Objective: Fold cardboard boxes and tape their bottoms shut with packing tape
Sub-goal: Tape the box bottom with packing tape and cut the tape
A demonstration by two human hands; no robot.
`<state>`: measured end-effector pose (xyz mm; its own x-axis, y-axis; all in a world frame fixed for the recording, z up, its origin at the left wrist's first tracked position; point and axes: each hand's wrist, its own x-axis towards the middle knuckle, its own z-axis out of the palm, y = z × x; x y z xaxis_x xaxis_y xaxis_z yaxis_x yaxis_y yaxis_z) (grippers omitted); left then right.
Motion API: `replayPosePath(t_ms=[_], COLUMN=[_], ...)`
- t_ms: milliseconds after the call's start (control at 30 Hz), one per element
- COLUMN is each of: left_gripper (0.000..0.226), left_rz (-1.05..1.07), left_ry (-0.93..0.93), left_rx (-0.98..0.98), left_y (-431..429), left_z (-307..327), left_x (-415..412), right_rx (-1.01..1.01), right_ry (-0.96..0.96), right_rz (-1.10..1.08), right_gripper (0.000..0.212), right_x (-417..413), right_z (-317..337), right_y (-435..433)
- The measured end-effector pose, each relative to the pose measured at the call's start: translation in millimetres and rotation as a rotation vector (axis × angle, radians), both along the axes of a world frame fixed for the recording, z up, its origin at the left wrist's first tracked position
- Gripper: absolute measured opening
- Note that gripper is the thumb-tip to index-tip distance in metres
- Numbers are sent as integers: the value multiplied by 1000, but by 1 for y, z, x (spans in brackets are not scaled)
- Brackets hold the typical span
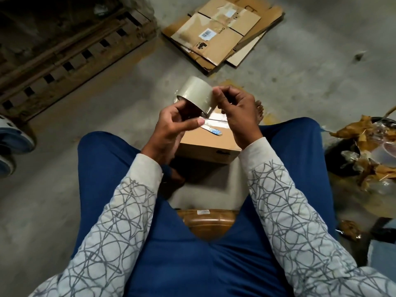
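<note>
Head camera looks steeply down, close over left hand [169, 126] and right hand [234, 110].

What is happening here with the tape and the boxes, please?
A seated person holds a roll of packing tape up in both hands. The left hand grips the roll from below, and the right hand pinches at its outer surface, probably looking for the loose end. Below the hands, a folded cardboard box stands on the floor between the legs, with what looks like tape on its top. A stack of flattened boxes lies farther ahead.
</note>
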<state>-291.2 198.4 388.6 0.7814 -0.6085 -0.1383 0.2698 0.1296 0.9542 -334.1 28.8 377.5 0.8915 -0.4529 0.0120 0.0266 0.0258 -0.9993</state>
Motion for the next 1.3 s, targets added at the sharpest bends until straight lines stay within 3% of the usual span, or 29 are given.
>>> replayPosePath(t_ms=[67,133,233,333,500,1300], left_gripper=[32,18,21,31,13,3], left_rz=[128,271,368,464,474,457], left_ry=[235,356,479,495,399,353], left_rx=[-111,-143,-257,-289,-237,-263], left_y=[-2,-6,-7,-7,-13,-22], left_z=[9,11,6,3,2,-8], left_x=[-2,-1,3,4,-4,-9], right_rx=[-23,-63,-212,-492,-774,-777], right_ry=[-3,-4,-41,-157,-228,-113], right_rz=[-12,-20,-65,-94,-181,-216], right_gripper=[13,17,26,22,14,8], right_x=[0,0,-1,-2,0,7], right_z=[2,4,6,10,4,3], right_y=[0,2,7,15,26,22])
